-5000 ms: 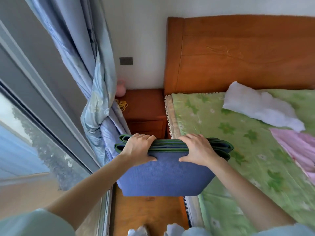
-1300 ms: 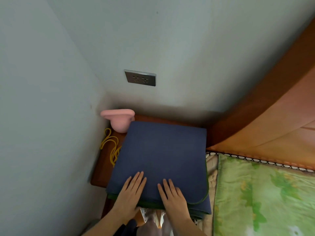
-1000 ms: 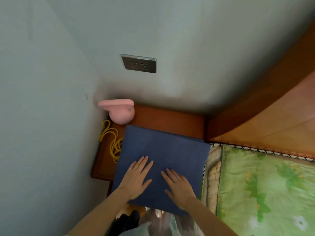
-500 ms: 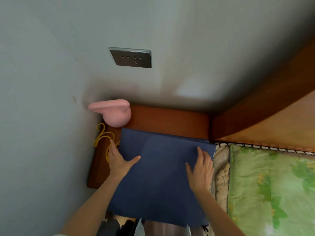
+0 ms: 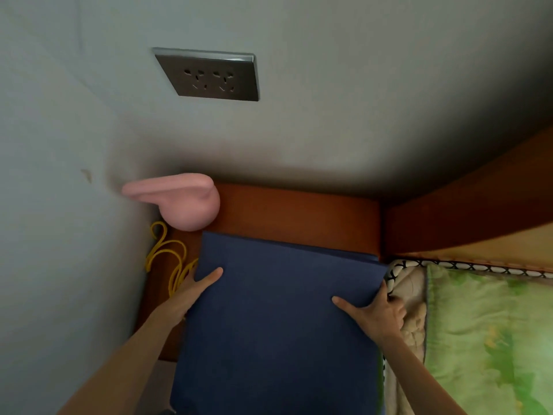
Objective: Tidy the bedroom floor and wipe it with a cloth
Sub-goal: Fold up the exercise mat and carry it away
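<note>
Both hands grip the folded blue mat (image 5: 278, 319) by its side edges. The left hand (image 5: 196, 284) clasps the left edge with its thumb lying on the top face; its fingers are hidden under or behind the mat. The right hand (image 5: 378, 311) clasps the right edge, thumb flat on top and fingers curled down between the mat and the bed's edge.

The mat rests on the wooden nightstand (image 5: 299, 214), which fills the corner between the grey wall (image 5: 329, 115) and the headboard (image 5: 466, 214). A strip of nightstand top shows beyond the mat's far edge, and the near part of the mat appears to overhang the front of the stand.

Items noted nearby: 1 pink object (image 5: 185, 202) at the far left corner, very close to the mat's far left corner; 1 yellow cord (image 5: 167, 262) on the left, partly running under the mat; 1 wall socket (image 5: 209, 74) above; green bedding (image 5: 484, 333) on the right.

Risks, as judged:
1. Released as it lies, the overhanging mat could tip to the floor.
2. Pushed further in, its corner could knock the pink object.
3. The cord could snag or be dragged by the mat.
</note>
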`<state>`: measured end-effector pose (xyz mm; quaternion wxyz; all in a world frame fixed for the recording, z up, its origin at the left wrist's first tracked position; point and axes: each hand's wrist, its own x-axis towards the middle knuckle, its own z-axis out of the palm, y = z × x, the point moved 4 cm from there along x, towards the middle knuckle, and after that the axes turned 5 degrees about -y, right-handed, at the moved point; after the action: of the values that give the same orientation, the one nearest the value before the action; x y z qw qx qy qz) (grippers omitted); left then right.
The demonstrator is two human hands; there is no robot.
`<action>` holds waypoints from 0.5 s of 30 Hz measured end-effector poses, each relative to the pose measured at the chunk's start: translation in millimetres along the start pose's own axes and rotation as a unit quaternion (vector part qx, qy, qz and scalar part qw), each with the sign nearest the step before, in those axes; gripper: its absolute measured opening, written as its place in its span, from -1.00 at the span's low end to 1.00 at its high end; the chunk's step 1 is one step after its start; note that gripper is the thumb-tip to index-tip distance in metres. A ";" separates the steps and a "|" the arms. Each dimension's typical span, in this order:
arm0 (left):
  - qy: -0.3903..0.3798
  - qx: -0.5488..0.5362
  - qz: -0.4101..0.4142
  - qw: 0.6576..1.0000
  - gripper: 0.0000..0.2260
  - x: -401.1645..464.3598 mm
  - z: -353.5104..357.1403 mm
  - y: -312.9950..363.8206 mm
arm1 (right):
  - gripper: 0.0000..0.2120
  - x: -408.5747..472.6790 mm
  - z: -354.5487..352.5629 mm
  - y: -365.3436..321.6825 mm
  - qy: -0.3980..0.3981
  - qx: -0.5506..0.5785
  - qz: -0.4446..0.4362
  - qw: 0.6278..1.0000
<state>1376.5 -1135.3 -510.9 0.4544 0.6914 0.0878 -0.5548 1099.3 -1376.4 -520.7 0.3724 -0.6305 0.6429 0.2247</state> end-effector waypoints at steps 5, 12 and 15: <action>-0.025 0.002 -0.020 0.999 -0.16 1.7 -3.8 1.9 | 0.18 3.7 0.0 -0.8 0.016 -0.011 -0.005 1.000; -0.092 0.001 -0.055 0.994 -0.09 -1.1 -2.6 14.3 | 0.19 13.7 4.3 -1.3 -0.059 0.149 -0.051 0.986; -0.101 0.000 -0.080 0.992 -0.11 -1.8 -0.7 23.5 | 0.08 11.5 1.4 -2.1 -0.054 0.197 -0.071 0.976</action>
<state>1391.0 -1147.5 -496.8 0.4149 0.6230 0.0966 -0.6561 1102.5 -1382.9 -530.0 0.5382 -0.5761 0.6069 0.1006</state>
